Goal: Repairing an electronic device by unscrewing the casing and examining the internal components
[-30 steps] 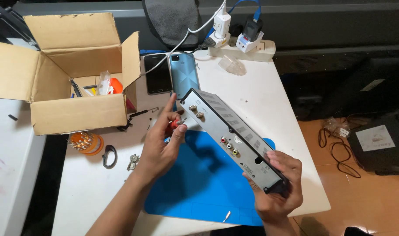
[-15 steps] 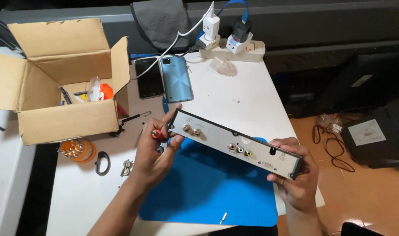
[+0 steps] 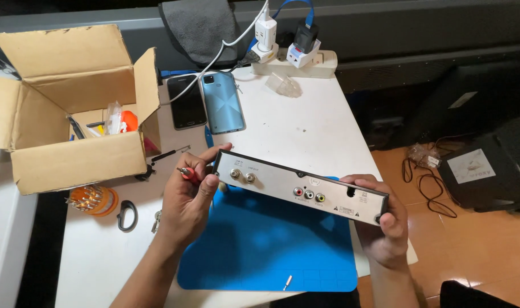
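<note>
Between both hands: set-top box (image 3: 298, 187); left hand (image 3: 192, 191), right hand (image 3: 385, 225) grips pinching ends.

white table (image 3: 305, 125), blue mat (image 3: 271, 251), cardboard box (image 3: 72, 159)

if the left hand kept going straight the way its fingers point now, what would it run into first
Probably the grey metal set-top box: the left hand, holding a small red-handled screwdriver, already has its fingers at the box's left end. Depth is unclear.
</note>
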